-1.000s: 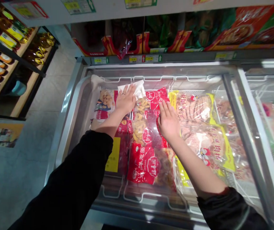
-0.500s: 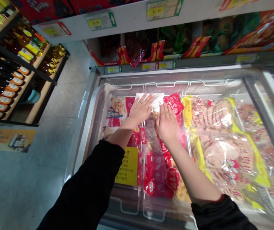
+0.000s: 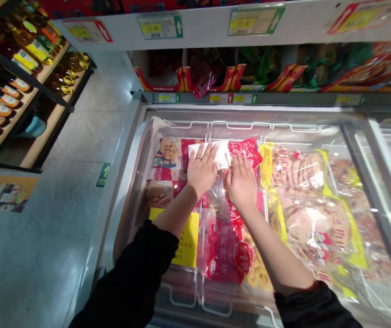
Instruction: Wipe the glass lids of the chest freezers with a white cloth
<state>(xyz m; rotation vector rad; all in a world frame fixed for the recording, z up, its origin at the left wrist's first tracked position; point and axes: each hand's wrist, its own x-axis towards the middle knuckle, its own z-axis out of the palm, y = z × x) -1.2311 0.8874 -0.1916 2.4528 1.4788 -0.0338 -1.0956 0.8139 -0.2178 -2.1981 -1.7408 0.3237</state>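
Observation:
My left hand [image 3: 201, 169] lies flat, fingers stretched out, on a white cloth [image 3: 221, 155] spread over the frozen food bags in an open chest freezer [image 3: 127, 150]. A ring shows on one finger. My right hand [image 3: 241, 182] rests flat beside it, fingers out, on a red food bag [image 3: 248, 150] and touching the cloth's right edge. Below the hands lie a red and clear snack bag [image 3: 229, 248] and a yellow label [image 3: 187, 237]. Both sleeves are black.
Clear bags with yellow edges [image 3: 313, 205] fill the freezer's right part under a sliding glass lid [image 3: 376, 182]. Wire dividers [image 3: 236, 125] line the back. A shelf of packets [image 3: 250, 68] hangs above. Bottles [image 3: 7, 91] stand on racks at left, across a tiled aisle [image 3: 62, 205].
Both hands drew closer together at the freezer's back; the left slid the white cloth rightward, the right moved up to its edge. The view shifted a little.

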